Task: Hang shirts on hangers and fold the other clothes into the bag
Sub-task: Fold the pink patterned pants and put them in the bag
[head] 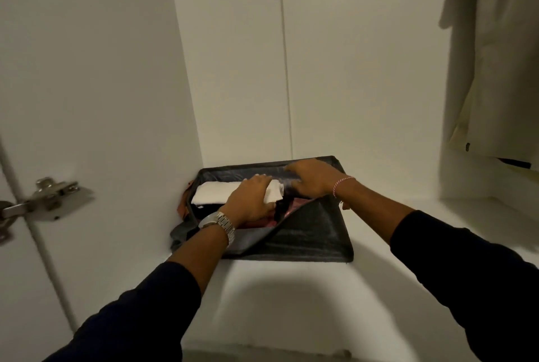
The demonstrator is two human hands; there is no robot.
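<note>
On the wardrobe shelf, our left hand curls over the soft, light white folded cloth inside the dark bag. Our right hand holds back the limp flap; we judge gripping the fold's middle keeps it together.

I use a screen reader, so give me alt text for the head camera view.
Both hands work at an open dark bag on a white wardrobe shelf: the left hand presses a folded white cloth inside, the right hand holds the bag's flap. A pale shirt hangs at right.
</note>
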